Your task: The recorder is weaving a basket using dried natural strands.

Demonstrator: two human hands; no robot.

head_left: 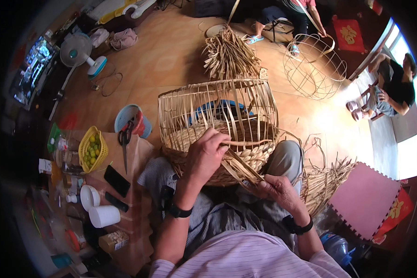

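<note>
A half-woven basket rests against my knees, its upper frame of upright rods bare and its lower wall covered in thick plaited straw. My left hand is closed at the near side of the weave, pinching the upper end of a flat bundle of dried straw strands. Lower and to the right, my right hand grips the other end of the same strands, thumb on top. The strands run slantwise between both hands, across the basket's near wall. What lies under the fingers is hidden.
At left, a brown-covered table carries scissors, a phone, white cups and a yellow basket of green fruit. Straw bundles stand ahead and lie right. Beyond, one person handles a wire frame; another person sits.
</note>
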